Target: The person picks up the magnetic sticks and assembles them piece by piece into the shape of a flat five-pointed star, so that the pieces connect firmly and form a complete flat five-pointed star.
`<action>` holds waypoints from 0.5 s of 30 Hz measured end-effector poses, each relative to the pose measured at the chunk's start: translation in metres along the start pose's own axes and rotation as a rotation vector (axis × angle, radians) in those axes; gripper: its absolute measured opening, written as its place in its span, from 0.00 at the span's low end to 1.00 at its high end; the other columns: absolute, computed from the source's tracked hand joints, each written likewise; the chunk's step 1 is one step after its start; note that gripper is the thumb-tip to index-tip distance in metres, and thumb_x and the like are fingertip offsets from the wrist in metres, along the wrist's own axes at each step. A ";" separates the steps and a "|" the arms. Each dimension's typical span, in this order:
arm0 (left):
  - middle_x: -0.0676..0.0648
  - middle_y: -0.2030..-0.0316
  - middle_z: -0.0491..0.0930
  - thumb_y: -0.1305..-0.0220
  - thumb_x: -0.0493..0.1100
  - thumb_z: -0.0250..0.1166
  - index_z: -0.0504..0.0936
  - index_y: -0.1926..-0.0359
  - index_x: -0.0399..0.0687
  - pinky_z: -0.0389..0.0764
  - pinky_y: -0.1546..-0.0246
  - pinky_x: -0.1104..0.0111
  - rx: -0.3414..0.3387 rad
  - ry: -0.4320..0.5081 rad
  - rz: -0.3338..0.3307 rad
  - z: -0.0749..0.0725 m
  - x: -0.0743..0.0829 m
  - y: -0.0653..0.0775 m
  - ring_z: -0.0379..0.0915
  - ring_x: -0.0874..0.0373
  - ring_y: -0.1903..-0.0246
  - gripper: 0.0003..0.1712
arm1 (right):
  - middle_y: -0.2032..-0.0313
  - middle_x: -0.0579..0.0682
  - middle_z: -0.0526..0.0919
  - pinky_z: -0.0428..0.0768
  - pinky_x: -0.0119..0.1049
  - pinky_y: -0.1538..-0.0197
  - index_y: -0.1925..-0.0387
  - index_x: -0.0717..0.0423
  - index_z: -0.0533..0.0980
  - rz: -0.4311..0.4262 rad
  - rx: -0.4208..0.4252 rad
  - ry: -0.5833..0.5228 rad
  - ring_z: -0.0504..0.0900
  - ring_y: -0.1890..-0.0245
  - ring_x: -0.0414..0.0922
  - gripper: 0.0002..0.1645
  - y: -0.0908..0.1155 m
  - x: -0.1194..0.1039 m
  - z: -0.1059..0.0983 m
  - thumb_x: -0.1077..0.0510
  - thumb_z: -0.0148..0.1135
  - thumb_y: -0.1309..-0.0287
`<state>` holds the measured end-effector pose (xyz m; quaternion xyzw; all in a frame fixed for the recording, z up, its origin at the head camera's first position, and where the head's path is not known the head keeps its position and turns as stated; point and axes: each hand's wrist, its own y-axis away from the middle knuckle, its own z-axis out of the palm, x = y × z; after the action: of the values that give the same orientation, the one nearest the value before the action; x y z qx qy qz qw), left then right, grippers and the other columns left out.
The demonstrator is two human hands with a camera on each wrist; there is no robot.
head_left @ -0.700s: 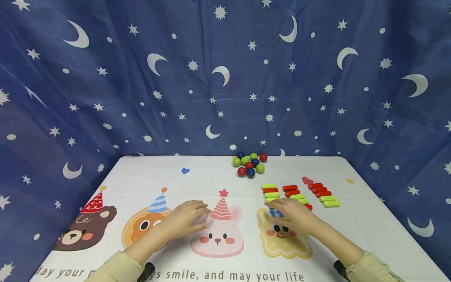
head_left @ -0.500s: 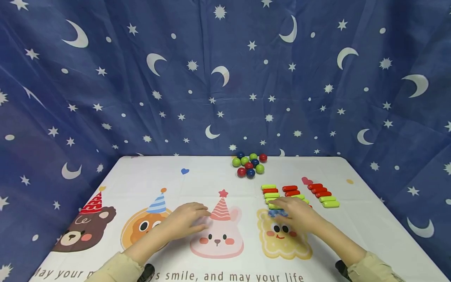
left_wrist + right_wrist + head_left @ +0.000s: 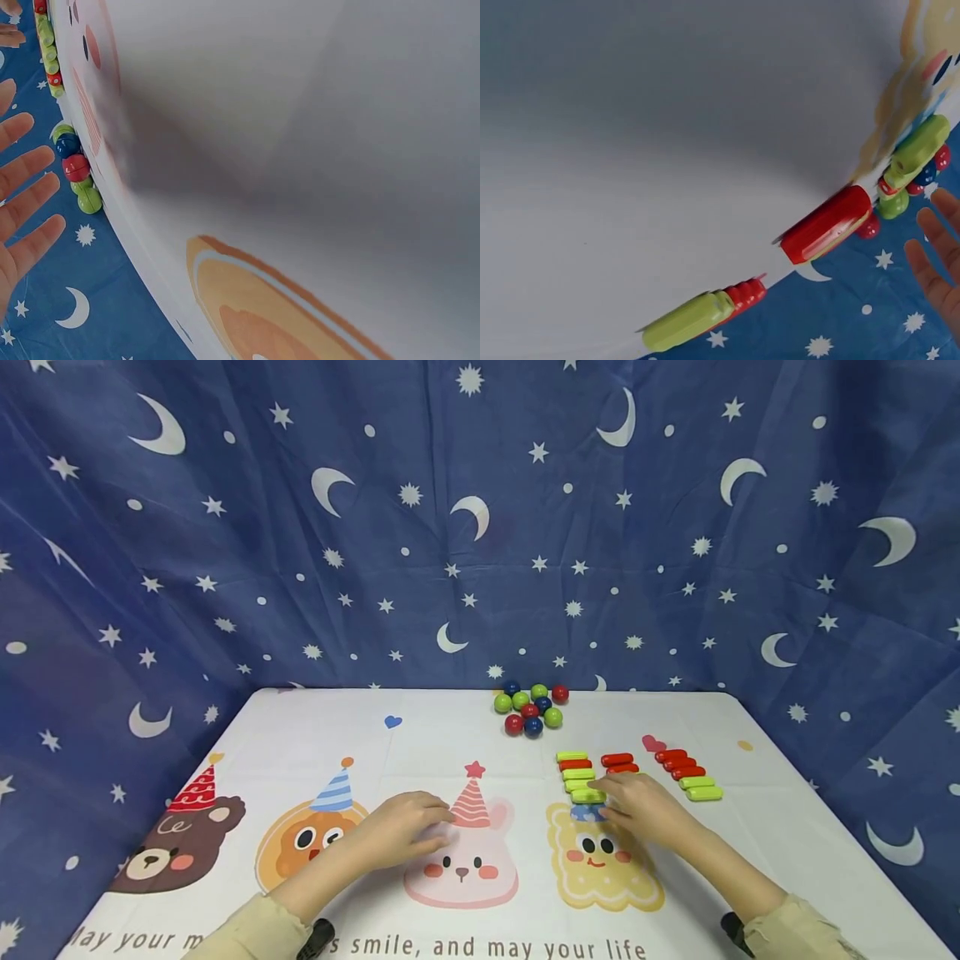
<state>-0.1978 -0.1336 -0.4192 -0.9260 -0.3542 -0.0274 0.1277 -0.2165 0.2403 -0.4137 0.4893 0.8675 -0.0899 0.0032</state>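
My left hand [image 3: 401,832] hovers above the printed pink rabbit [image 3: 461,864], its fingers loosely spread and holding nothing. In the left wrist view its fingers [image 3: 28,199] are apart from each other. My right hand [image 3: 647,810] hangs over the printed biscuit [image 3: 603,868], fingertips near a left column of short green and red sticks, such as the lowest green stick [image 3: 588,796]. It covers the lower part of the middle column, where a red stick [image 3: 617,760] shows at the top. Relaxed, straight fingers [image 3: 934,281] appear in the right wrist view, with nothing between them.
A right-hand column has several red sticks above green ones, one being a green stick [image 3: 704,793]. Toward the back edge lies a cluster of red, green and blue balls, including a green ball [image 3: 553,717]. A starry blue curtain [image 3: 480,593] rises behind the white table [image 3: 337,727].
My right hand has shifted right, uncovering the lower green sticks of the left column and covering more of the middle column. My left hand has moved only slightly right. No stick has visibly moved.
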 end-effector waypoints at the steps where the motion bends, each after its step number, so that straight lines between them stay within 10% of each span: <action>1: 0.50 0.55 0.82 0.40 0.47 0.64 0.83 0.54 0.48 0.75 0.47 0.60 -0.003 0.002 -0.001 0.000 0.000 0.000 0.77 0.54 0.52 0.14 | 0.56 0.53 0.84 0.78 0.48 0.50 0.52 0.56 0.79 0.005 -0.002 0.004 0.81 0.55 0.51 0.23 -0.002 0.000 0.001 0.56 0.71 0.52; 9: 0.52 0.57 0.83 0.40 0.47 0.63 0.83 0.54 0.49 0.74 0.46 0.62 -0.038 0.013 -0.014 0.002 0.004 -0.008 0.77 0.57 0.52 0.14 | 0.58 0.54 0.85 0.80 0.47 0.52 0.53 0.59 0.79 0.024 0.001 0.002 0.82 0.60 0.50 0.21 -0.017 0.009 0.000 0.59 0.70 0.51; 15: 0.54 0.58 0.84 0.39 0.48 0.63 0.83 0.55 0.51 0.76 0.49 0.66 -0.070 -0.035 0.063 0.011 0.024 -0.040 0.78 0.60 0.54 0.13 | 0.58 0.57 0.84 0.80 0.49 0.53 0.54 0.62 0.79 0.059 0.058 -0.029 0.83 0.59 0.54 0.20 -0.020 0.025 -0.007 0.62 0.69 0.52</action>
<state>-0.2070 -0.0867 -0.4174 -0.9409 -0.3260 -0.0195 0.0897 -0.2458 0.2522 -0.4058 0.5133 0.8495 -0.1217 0.0042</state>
